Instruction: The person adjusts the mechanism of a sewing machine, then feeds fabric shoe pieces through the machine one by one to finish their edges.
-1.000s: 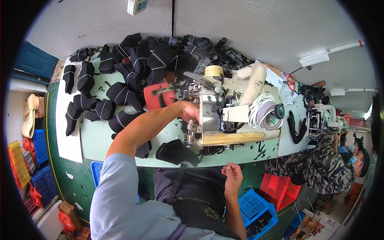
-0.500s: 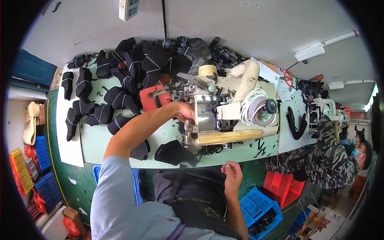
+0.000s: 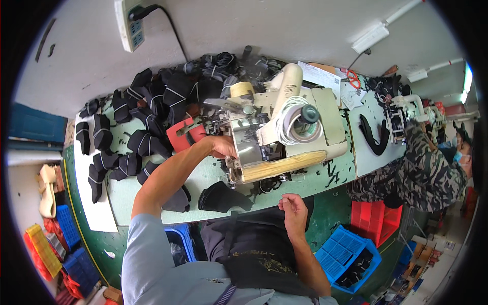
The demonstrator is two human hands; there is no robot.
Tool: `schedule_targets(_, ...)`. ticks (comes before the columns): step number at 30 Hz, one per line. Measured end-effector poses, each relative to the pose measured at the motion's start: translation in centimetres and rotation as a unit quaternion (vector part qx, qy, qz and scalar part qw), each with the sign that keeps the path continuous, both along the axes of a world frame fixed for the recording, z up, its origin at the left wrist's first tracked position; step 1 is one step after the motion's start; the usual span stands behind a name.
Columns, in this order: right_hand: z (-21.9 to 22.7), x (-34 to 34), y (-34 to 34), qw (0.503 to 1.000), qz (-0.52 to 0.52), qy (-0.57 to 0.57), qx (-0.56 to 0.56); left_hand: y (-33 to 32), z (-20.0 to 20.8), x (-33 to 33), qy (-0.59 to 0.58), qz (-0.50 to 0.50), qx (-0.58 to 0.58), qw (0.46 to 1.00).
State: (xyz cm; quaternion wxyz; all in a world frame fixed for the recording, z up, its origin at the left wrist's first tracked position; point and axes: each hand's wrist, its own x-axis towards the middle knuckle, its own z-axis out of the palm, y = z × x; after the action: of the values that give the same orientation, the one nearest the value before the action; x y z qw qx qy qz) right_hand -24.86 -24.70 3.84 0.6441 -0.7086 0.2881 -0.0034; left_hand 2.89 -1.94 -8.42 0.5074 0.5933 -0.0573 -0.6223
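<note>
My left hand [image 3: 223, 146] reaches to the left end of a cream bench machine [image 3: 325, 133], beside its shiny metal plate [image 3: 250, 145]. Its fingertips are hidden at the machine, so what they touch cannot be seen. My right hand [image 3: 293, 211] hovers by the table's front edge, fingers curled in and thumb against them, with nothing visible in the grip. A loose stack of black cut pieces [image 3: 221, 197] lies at the front edge, between my arms. A red angular piece [image 3: 179, 136] sits just behind my left wrist.
Tied black bundles [image 3: 147, 141] cover the table's left and back. A coiled white cord [image 3: 287, 124] hangs on the machine. Below right stand a blue crate [image 3: 335, 254] with black pieces and a red crate [image 3: 373, 218]. A person in camouflage [image 3: 427, 168] works at the right.
The view has shifted and tilted, showing more of the wall socket and a plug. My left hand stays at the machine; my right hand stays curled near the table edge.
</note>
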Motion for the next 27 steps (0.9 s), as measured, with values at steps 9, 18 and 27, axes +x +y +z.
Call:
schedule_targets(9, -0.4, 2.5, 3.1, 0.997, 0.061, -0.005, -0.037, 0.3, 3.6, -0.7, 0.016, 0.023, -0.09, 0.996)
schedule_targets(18, -2.3, 5.7, 9.6, 0.827, 0.321, -0.025, -0.461, 0.2, 6.3, -0.7, -0.052, -0.023, -0.114, 0.992)
schedule_targets(27, -3.7, 6.9, 11.1, 0.801, 0.295, 0.036, -0.519, 0.2, 4.4, -0.1, -0.015, -0.055, -0.091, 0.994)
